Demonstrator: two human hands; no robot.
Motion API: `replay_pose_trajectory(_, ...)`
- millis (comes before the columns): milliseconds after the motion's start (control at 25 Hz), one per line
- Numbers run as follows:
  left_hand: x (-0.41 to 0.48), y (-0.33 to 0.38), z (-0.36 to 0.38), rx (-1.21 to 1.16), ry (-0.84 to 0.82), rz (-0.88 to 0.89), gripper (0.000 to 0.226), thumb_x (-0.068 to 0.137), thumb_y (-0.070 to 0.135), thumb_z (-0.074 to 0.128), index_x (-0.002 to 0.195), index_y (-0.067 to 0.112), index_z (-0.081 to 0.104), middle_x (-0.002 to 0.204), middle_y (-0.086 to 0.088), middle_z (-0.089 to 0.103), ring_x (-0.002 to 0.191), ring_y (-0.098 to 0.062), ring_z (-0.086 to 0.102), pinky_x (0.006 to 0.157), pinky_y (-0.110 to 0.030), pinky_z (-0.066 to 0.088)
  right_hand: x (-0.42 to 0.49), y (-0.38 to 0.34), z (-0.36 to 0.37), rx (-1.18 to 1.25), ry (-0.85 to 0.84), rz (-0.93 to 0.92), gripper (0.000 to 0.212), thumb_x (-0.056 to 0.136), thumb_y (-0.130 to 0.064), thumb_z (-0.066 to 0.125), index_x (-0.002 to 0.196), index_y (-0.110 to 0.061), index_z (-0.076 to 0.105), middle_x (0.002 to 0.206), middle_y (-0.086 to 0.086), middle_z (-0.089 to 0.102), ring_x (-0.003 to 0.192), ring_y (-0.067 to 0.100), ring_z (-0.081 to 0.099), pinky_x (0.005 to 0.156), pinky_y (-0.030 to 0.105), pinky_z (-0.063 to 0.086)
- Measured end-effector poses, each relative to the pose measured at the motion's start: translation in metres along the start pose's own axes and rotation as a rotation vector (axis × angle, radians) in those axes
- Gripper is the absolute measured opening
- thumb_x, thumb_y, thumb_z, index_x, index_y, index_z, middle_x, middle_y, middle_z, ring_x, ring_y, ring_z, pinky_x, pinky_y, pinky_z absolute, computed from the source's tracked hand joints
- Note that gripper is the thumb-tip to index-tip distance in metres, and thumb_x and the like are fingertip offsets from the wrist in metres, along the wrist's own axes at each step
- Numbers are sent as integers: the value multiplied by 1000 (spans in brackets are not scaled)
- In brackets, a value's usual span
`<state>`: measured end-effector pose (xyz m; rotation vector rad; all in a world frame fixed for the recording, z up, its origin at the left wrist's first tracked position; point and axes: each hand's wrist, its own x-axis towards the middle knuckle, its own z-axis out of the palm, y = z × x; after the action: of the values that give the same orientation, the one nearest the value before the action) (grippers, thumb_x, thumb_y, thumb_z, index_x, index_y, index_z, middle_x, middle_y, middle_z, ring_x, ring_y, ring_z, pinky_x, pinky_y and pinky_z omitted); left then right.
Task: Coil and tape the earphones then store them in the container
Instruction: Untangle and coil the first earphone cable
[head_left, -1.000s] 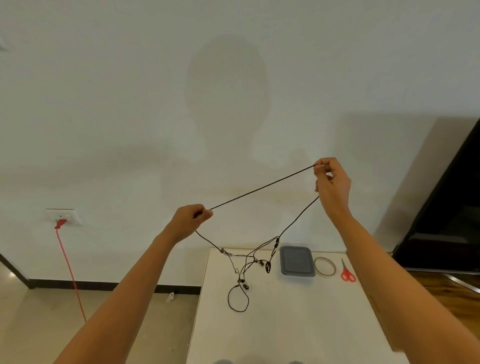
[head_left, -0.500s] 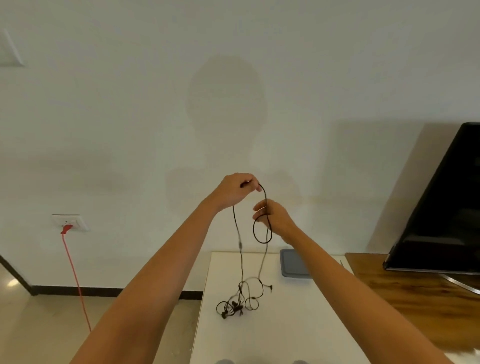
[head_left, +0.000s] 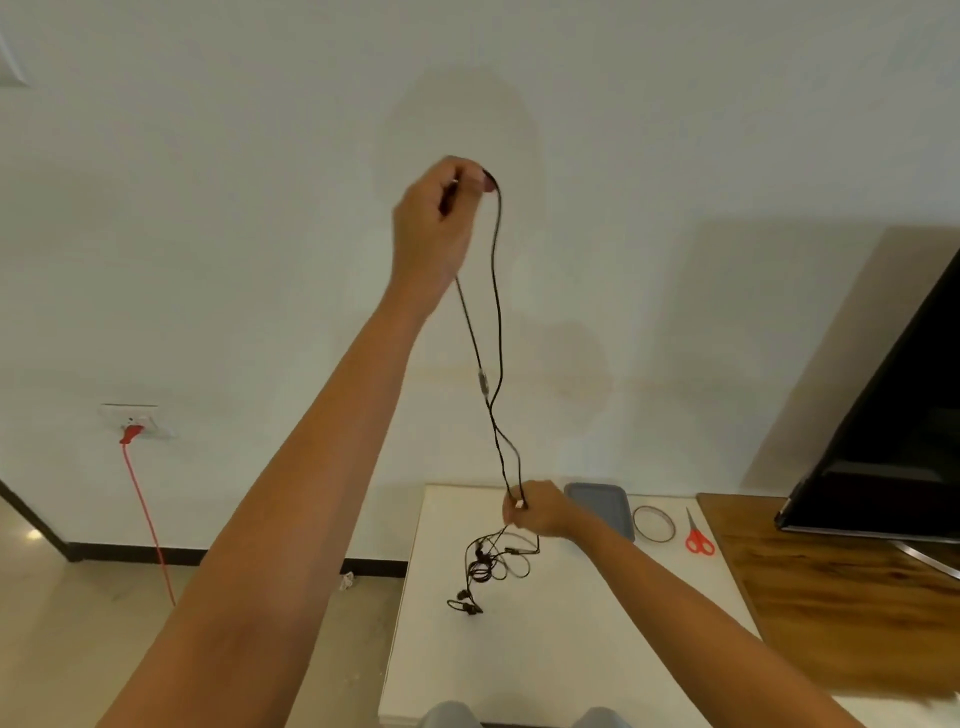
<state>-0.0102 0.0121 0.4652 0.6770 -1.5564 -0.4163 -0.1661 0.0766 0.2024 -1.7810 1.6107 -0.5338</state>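
The fingers of the left hand (head_left: 434, 228), raised high against the plain white wall (head_left: 208, 208), are curled shut on the top of a loop of the thin black earphone cable (head_left: 497, 312), which bends over the fingertips and falls in two strands. Far below, the fingers of the right hand (head_left: 535, 512) are pinched closed on those same two strands just above the white desk (head_left: 571, 649), so the cable runs nearly straight between the two hands, with a small inline piece partway down one strand. Below the right hand the rest of the cable lies in a loose tangle on the desk, its earbuds near the desk's middle and well in from the left edge. Just right of the right hand, along the far edge of the desk, sits a shallow grey rectangular container (head_left: 602, 506), then a thin ring of tape (head_left: 653, 524) lying flat, then a pair of red-handled scissors (head_left: 696, 535) close to the right edge. The near half of the desk is bare. A brown wooden surface (head_left: 831, 597) adjoins the desk on the right and carries a large black screen (head_left: 893, 415). To the left the floor is open, with a red cord (head_left: 148, 519) hanging from a wall socket (head_left: 136, 418).
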Motion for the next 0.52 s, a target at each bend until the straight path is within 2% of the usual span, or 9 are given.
replay_pose_trajectory(80, -3, -15, -13, 99, -32, -36, 22, 94, 26, 51, 82, 20, 67, 74, 14, 66, 45, -1, 36, 48, -14, 29, 9, -3, -5, 249, 445, 33, 19, 95, -5, 46, 83, -7, 61, 79, 7, 65, 71, 16, 60, 62, 21, 49)
replay_pose_trajectory(120, -9, -25, -16, 171, -95, -90, 22, 94, 26, 51, 82, 19, 68, 75, 10, 67, 43, -1, 36, 46, -13, 27, 16, -7, -10, 303, 524, 15, 19, 96, -7, 45, 83, -7, 59, 75, 3, 62, 65, 13, 57, 58, 20, 47)
replay_pose_trajectory(160, -18, -38, -18, 234, -172, -153, 22, 94, 25, 52, 82, 19, 69, 72, 5, 65, 40, -1, 36, 43, -12, 26, 22, -12, -16, 259, 468, 18, 20, 96, -7, 44, 82, -8, 59, 74, 1, 60, 63, 12, 54, 55, 19, 44)
replay_pose_trajectory(240, -39, -64, -21, 302, -298, -237, 22, 95, 24, 53, 84, 17, 71, 65, 2, 60, 39, 0, 38, 42, -10, 26, 31, -17, -24, 186, 281, 67, 26, 91, 0, 43, 76, -11, 59, 77, 3, 62, 67, 16, 58, 60, 24, 45)
replay_pose_trajectory(360, -64, -92, -23, 336, -339, -299, 21, 94, 22, 55, 83, 16, 71, 54, 15, 53, 43, 3, 43, 47, -8, 32, 44, -23, -48, 239, 371, -28, 22, 87, 4, 48, 82, -12, 62, 86, 12, 70, 77, 23, 64, 74, 35, 52)
replay_pose_trajectory(440, -76, -106, -24, 349, -374, -346, 20, 94, 21, 55, 80, 20, 70, 57, 18, 54, 46, 5, 46, 49, -6, 35, 50, -26, -63, 138, 280, -48, 19, 86, 5, 48, 84, -7, 63, 88, 11, 70, 77, 20, 63, 73, 34, 53)
replay_pose_trajectory(520, -86, -118, -24, 360, -436, -394, 21, 94, 19, 54, 79, 22, 68, 68, 21, 59, 49, 9, 49, 52, -3, 36, 55, -23, -67, 107, 335, -75, 24, 83, 10, 42, 81, -4, 61, 86, 8, 67, 76, 16, 62, 69, 29, 51)
